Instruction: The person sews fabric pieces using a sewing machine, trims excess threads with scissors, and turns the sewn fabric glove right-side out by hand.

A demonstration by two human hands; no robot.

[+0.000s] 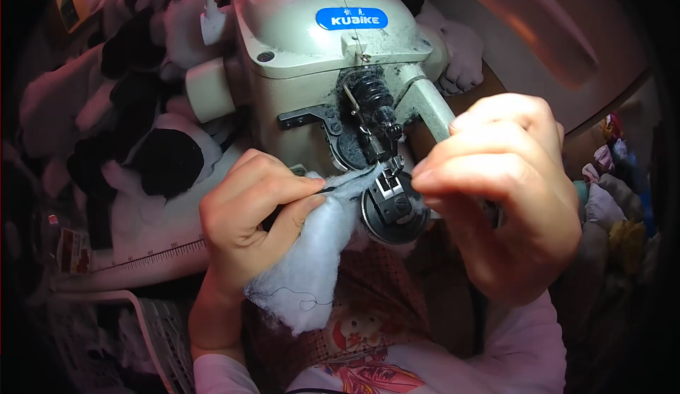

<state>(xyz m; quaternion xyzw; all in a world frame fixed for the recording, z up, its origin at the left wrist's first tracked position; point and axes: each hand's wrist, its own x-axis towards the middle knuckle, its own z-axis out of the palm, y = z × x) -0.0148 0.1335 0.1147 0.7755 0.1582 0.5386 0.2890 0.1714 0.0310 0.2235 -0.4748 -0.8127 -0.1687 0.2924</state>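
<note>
A white slatted plastic basket [142, 300] at the lower left contains white fluffy material [131, 337] (its lower part is lost in shadow). The left hand [258, 210] pinches a white fluffy plush piece with a dark edge [304, 266] between thumb and fingers, in front of a cream metal sewing machine [304, 47], its long axis slanting from the needle area down and leftward, the narrower upper end at the black presser mechanism. The right hand [510, 188] is curled narrow beside that mechanism, and whether its fingertips hold anything cannot be told.
</note>
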